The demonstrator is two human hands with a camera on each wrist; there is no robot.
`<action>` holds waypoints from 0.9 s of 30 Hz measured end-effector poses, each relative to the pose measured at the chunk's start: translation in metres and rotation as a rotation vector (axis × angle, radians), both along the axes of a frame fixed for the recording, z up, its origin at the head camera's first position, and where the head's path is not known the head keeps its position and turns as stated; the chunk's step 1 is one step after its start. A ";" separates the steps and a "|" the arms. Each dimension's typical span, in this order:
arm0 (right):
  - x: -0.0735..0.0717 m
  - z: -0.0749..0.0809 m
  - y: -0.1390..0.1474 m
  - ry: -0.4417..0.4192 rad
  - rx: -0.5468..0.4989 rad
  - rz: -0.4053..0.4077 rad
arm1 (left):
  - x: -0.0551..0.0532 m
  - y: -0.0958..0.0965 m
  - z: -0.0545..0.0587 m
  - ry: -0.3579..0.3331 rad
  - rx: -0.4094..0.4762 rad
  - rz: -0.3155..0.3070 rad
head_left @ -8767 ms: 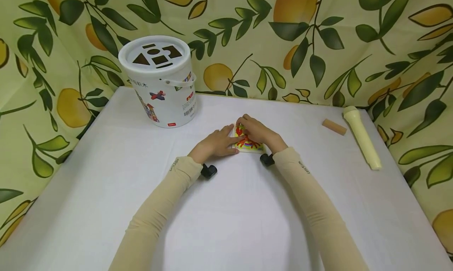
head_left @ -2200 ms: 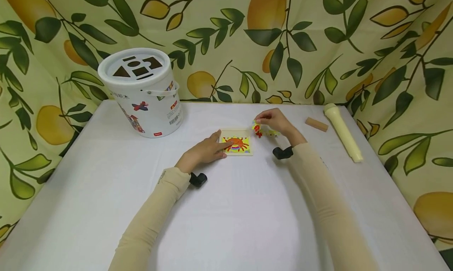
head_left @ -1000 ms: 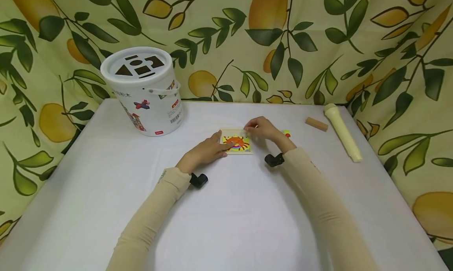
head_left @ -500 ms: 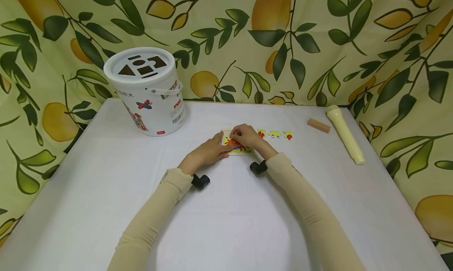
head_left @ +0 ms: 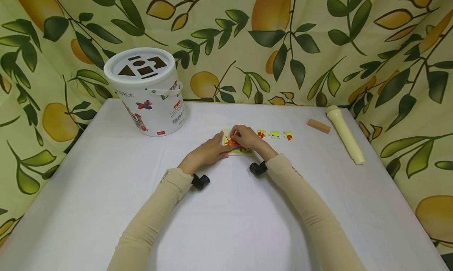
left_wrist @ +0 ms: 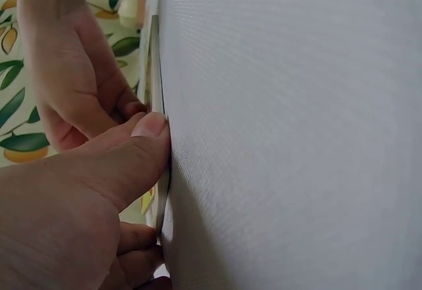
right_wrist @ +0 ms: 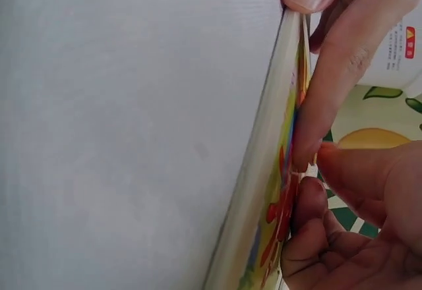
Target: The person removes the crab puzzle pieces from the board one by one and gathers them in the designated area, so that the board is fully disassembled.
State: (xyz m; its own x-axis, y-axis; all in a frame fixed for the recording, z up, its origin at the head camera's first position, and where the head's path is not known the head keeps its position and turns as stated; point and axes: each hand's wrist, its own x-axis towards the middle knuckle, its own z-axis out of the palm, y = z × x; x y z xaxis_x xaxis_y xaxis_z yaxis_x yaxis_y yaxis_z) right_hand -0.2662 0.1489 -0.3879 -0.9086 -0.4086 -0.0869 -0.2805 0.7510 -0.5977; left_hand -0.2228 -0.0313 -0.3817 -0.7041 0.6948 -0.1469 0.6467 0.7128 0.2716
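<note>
In the head view, a small wooden jigsaw puzzle (head_left: 228,133) with a red crab picture lies mid-table. My left hand (head_left: 207,152) holds its left side; in the right wrist view the thumb touches the board's edge and a finger presses on the picture. Over the board, my right hand (head_left: 247,138) pinches at a puzzle piece (right_wrist: 313,159), mostly hidden by the fingertips. To the right of the board lie a red-and-yellow puzzle piece (head_left: 261,133), a yellow one (head_left: 274,134) and another red-and-yellow one (head_left: 288,136), in a row.
A white bucket (head_left: 148,102) with shape holes in its lid stands at the back left. At the back right lie a brown wooden block (head_left: 319,126) and a cream microphone-shaped thing (head_left: 345,135). A fruit-patterned curtain (head_left: 226,47) borders the white table (head_left: 226,220).
Three puzzle pieces have come out of the board and lie to its right. My right hand laid one down there, then moved back left over the crab. My left hand stays on the board.
</note>
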 end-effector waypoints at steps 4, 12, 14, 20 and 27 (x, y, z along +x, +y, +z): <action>0.001 0.001 0.002 0.021 -0.054 -0.009 | 0.001 0.000 0.000 0.002 0.001 -0.009; -0.002 0.011 0.026 -0.002 -0.246 -0.143 | 0.002 0.001 0.000 -0.019 -0.007 0.009; -0.002 0.016 0.043 -0.021 -0.293 -0.217 | 0.002 0.001 0.000 -0.037 -0.014 0.025; 0.008 0.020 0.090 -0.113 -0.229 -0.320 | 0.003 0.000 0.002 -0.058 -0.039 0.055; 0.015 0.006 0.101 -0.131 -0.126 -0.295 | 0.000 0.000 0.003 -0.064 -0.030 0.041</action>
